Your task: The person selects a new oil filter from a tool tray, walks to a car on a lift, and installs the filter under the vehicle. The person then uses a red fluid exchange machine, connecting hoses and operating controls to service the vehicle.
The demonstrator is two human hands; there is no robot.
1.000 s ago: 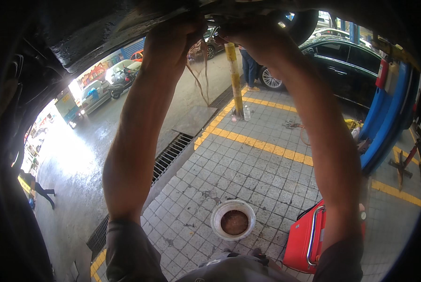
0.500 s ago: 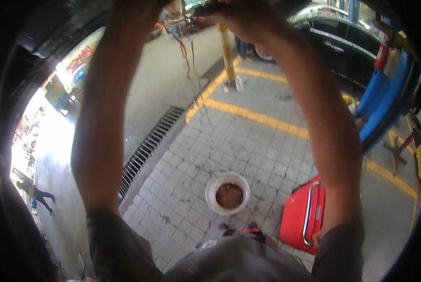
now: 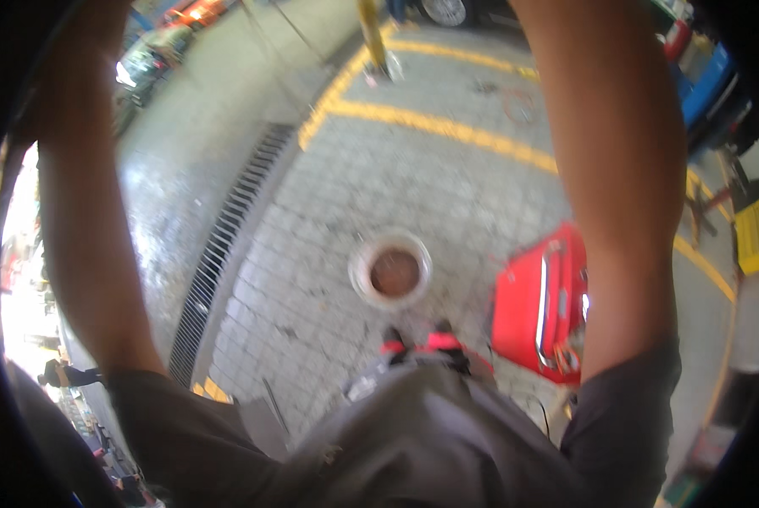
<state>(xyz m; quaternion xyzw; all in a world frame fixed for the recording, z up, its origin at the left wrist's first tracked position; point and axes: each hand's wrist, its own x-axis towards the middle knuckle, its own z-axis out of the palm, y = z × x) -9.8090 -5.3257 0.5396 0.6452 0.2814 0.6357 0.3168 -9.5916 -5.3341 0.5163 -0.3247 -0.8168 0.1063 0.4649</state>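
Both my arms reach up past the top of the picture, and neither hand shows. My left forearm (image 3: 91,245) rises along the left side, and my right forearm (image 3: 621,169) goes up on the right. What the hands touch or hold is hidden. Below, between my arms, a round whitish bucket (image 3: 363,284) stands on the tiled floor, with reddish-brown contents (image 3: 395,273). Thin dark streaks (image 3: 297,30) cross the view near the top edge; I cannot tell exactly what they are.
A red case (image 3: 517,311) with a silver handle stands by my right arm. Left of the bucket runs a floor drain grate (image 3: 227,239). Ahead are yellow floor lines (image 3: 439,125) and a yellow post (image 3: 372,35). My feet (image 3: 418,337) stand just behind the bucket.
My view has tipped downward, so the bucket and red case sit higher in it. My hands, at the top edge before with a wet, dripping bundle between them, have left the picture. My arms have spread apart.
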